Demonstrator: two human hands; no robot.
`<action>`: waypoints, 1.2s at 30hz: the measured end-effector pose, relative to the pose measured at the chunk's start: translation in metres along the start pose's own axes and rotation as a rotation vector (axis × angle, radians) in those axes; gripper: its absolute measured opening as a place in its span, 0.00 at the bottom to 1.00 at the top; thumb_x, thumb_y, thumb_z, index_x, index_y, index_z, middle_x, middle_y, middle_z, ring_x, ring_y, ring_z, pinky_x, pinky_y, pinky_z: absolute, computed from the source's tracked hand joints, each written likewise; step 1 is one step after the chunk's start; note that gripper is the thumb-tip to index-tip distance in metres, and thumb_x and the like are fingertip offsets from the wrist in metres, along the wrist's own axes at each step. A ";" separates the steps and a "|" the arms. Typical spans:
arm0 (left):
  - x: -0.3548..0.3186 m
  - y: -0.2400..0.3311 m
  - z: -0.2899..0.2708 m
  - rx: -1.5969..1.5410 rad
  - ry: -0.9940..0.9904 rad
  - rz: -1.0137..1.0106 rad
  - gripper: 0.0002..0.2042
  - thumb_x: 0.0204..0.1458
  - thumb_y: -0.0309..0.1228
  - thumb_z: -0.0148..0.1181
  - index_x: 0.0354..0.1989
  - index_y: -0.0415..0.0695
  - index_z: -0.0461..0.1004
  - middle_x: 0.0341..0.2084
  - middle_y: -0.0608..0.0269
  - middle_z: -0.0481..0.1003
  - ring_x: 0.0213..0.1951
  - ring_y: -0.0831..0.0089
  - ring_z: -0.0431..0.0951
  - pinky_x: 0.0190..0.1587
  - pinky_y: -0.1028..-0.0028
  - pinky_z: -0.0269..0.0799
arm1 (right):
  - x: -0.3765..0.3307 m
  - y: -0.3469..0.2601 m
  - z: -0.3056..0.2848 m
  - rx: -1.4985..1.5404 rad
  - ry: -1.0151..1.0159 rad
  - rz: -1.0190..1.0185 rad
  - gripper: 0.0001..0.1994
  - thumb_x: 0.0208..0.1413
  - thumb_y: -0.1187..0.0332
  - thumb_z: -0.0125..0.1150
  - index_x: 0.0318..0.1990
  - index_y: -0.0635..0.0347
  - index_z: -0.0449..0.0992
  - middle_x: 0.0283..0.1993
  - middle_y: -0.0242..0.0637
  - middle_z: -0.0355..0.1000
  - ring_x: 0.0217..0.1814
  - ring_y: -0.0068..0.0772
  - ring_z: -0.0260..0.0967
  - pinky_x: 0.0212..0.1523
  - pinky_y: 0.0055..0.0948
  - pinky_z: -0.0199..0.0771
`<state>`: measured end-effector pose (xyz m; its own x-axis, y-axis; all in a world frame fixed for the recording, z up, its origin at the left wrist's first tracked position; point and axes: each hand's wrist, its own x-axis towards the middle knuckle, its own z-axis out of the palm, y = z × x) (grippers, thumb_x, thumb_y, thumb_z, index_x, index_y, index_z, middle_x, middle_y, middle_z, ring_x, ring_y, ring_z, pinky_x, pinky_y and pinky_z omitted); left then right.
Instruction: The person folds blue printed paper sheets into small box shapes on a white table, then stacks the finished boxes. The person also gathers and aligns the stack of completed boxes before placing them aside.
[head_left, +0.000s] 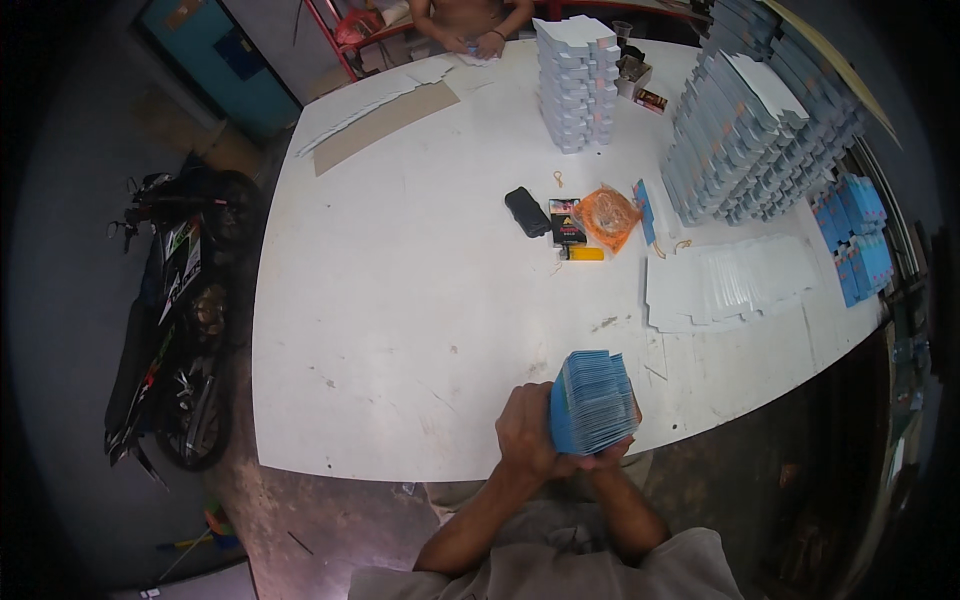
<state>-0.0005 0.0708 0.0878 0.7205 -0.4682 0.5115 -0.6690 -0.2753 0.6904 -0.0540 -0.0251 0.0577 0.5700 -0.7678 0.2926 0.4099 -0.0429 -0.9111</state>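
Between my two hands is a thick stack of flat blue folded cartons [596, 402], their many thin edges turned up, at the table's near edge. My left hand [524, 430] closes round the stack's left side. My right hand [610, 456] grips it from below and the right; most of those fingers are hidden behind the cartons. Right of the stack and farther in, a fanned row of flat white cartons [730, 285] lies on the white table [400, 330].
Mid-table are a black phone or case [527, 212], a cigarette pack [566, 222], a yellow lighter [582, 254] and an orange packet [608, 217]. Tall carton stacks [735, 140] rise at right, another stack [577, 85] behind. Opposite, a person [475, 25] handles something. A motorcycle [175, 320] stands left.
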 end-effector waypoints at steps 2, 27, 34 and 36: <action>-0.002 -0.004 0.001 0.026 0.012 0.028 0.48 0.49 0.79 0.49 0.43 0.33 0.74 0.30 0.50 0.73 0.29 0.52 0.76 0.31 0.57 0.72 | -0.003 0.000 -0.003 -0.011 -0.017 0.011 0.48 0.53 0.22 0.58 0.47 0.72 0.74 0.39 0.37 0.77 0.40 0.27 0.76 0.41 0.29 0.78; -0.005 0.005 -0.023 -0.420 -0.286 -0.393 0.44 0.37 0.46 0.85 0.58 0.33 0.67 0.49 0.51 0.74 0.53 0.63 0.76 0.56 0.62 0.72 | -0.018 0.010 -0.018 0.033 -0.187 0.189 0.42 0.57 0.30 0.58 0.52 0.71 0.73 0.44 0.50 0.73 0.45 0.44 0.73 0.49 0.40 0.73; 0.001 -0.078 -0.107 0.222 -0.267 -0.401 0.36 0.37 0.40 0.85 0.51 0.33 0.71 0.38 0.48 0.77 0.41 0.53 0.80 0.48 0.59 0.76 | 0.022 0.007 -0.098 -0.425 -0.238 0.143 0.31 0.63 0.61 0.66 0.68 0.68 0.66 0.64 0.53 0.70 0.66 0.50 0.69 0.69 0.43 0.65; -0.007 -0.122 -0.138 0.482 -0.249 -0.384 0.37 0.37 0.40 0.84 0.52 0.33 0.71 0.40 0.45 0.77 0.43 0.46 0.79 0.49 0.55 0.75 | 0.041 0.005 -0.141 -0.537 -0.094 0.176 0.27 0.64 0.66 0.66 0.66 0.68 0.68 0.61 0.51 0.73 0.63 0.47 0.72 0.67 0.41 0.67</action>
<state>0.1015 0.2238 0.0706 0.8988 -0.4264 0.1013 -0.4218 -0.7788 0.4643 -0.1290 -0.1469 0.0237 0.6679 -0.7337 0.1250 -0.1025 -0.2570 -0.9610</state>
